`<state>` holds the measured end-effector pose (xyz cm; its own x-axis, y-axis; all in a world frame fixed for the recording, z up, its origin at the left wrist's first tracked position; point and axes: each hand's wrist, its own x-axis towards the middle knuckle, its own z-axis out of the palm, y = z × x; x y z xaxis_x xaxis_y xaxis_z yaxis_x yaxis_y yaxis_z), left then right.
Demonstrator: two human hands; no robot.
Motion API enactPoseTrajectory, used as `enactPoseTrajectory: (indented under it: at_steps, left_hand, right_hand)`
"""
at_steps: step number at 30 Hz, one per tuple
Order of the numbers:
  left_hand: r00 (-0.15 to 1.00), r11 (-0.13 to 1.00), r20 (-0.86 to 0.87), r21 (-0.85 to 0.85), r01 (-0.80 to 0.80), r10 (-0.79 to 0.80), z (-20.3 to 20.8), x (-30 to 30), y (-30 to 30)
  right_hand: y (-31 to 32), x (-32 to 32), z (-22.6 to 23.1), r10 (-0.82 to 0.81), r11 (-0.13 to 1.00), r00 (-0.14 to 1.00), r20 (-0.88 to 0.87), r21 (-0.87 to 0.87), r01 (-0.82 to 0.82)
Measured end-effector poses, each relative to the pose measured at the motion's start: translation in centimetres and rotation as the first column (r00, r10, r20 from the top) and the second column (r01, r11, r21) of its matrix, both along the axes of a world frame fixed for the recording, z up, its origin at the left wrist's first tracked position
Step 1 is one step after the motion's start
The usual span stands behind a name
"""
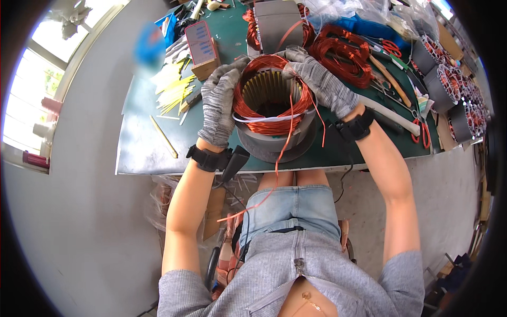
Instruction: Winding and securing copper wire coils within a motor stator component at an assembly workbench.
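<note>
A motor stator stands in front of me near the table's front edge, with a grey metal core (pixel 305 138) and a thick ring of copper windings (pixel 260 127) around its upper rim. Yellowish slot liners (pixel 264 87) line the inside of its bore. A white cord (pixel 269 120) crosses the front of the windings, and a long red sleeved lead (pixel 275 177) hangs from them past the table edge. My left hand (pixel 221 98), in a grey knit glove, is closed against the ring's left side. My gloved right hand (pixel 325 84) curls its fingers over the upper right rim.
Behind it stands another stator (pixel 277 26). Loose copper coils (pixel 343 61) lie to the right, near a pale bar (pixel 391 114) and red-handled scissors (pixel 421 133). Yellow strips (pixel 177 92) and a wooden block (pixel 206 67) lie left. More wound stators (pixel 442 87) are at far right.
</note>
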<state>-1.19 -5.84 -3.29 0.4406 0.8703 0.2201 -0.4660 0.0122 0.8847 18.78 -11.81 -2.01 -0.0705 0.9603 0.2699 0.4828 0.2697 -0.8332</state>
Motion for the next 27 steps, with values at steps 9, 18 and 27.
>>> enactPoseTrajectory:
  at_steps: [9,18,27]
  left_hand:
    - [0.930,0.901,-0.333,0.336,0.273,-0.157,3.6,-1.0,3.4]
    - [0.858,0.296,-0.217,0.952,0.080,0.466,24.1,-12.2,1.3]
    - [0.701,0.050,-0.162,0.983,0.177,0.695,3.4,-0.6,-10.3]
  right_hand:
    - [3.2,-1.0,11.6,0.008,0.979,0.430,0.903,0.081,-0.189]
    - [-0.7,5.6,13.3,0.277,0.936,0.786,-0.553,0.340,-0.091]
    - [-1.9,4.4,7.9,0.190,0.929,0.967,0.172,0.288,-0.234]
